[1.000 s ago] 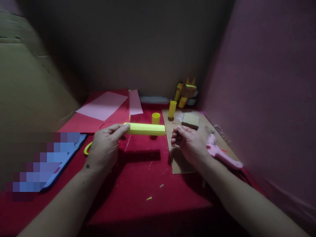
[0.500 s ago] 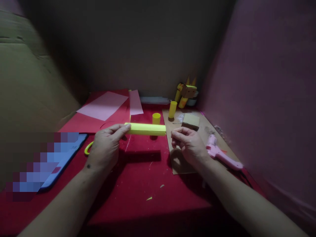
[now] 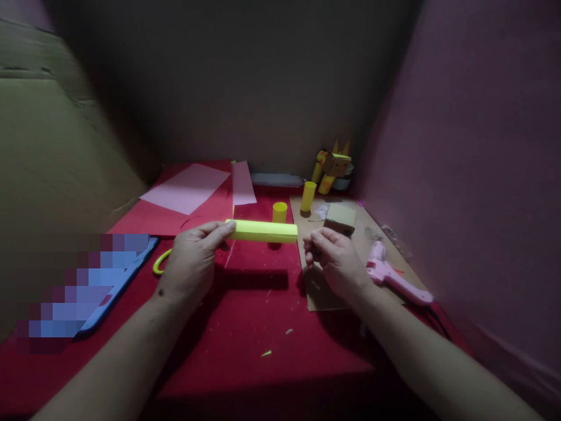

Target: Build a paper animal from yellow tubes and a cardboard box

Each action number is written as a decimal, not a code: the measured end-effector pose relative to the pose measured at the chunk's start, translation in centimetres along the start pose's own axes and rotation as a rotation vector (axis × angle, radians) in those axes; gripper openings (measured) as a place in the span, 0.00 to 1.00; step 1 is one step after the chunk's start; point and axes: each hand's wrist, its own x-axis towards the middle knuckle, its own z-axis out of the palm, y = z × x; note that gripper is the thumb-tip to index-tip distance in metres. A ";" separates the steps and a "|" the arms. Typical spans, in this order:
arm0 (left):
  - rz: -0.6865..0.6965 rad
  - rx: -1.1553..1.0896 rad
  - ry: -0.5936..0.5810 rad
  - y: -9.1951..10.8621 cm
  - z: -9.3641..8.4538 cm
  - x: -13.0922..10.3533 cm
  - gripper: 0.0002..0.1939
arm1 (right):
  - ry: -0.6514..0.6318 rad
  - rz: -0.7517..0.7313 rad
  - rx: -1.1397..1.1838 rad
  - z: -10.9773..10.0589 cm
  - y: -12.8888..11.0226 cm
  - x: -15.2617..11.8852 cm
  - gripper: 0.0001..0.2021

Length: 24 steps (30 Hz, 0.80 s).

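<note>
My left hand (image 3: pixel 193 257) pinches the left end of a yellow paper tube (image 3: pixel 265 231) between thumb and fingers. The tube is held level above the red tabletop, where its shadow falls. Just off its right end is my right hand (image 3: pixel 331 251), apart from the tube, with thumb and fingertips pressed together. Whether anything small sits in that pinch I cannot make out. Behind the held tube stands a short yellow tube (image 3: pixel 279 211), partly hidden by it. Another yellow tube (image 3: pixel 308 197) stands upright on a cardboard sheet (image 3: pixel 319 295).
To the right lie a pink glue gun (image 3: pixel 392 275) and a small cardboard box (image 3: pixel 340 217). A giraffe-like paper figure (image 3: pixel 335 165) stands at the back. Pink paper (image 3: pixel 186 188) lies on red sheets at the left. A yellow handle (image 3: pixel 161 263) and a blue-edged device (image 3: pixel 118 292) are nearer.
The whole view has shifted slightly to the right. Both hands keep nearly the same pose, and the tube stays in my left hand.
</note>
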 end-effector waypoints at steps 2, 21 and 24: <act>0.010 0.024 -0.006 0.1 0.0 -0.1 0.14 | -0.059 -0.007 0.021 0.1 0.0 -0.2 0.10; 0.186 -0.100 -0.163 -1.5 1.5 -0.8 0.05 | 0.040 -0.156 -0.111 -0.1 1.0 0.2 0.07; 0.196 -0.109 -0.212 -1.6 1.5 -0.8 0.05 | -0.029 -0.048 -0.031 -0.1 1.2 0.3 0.13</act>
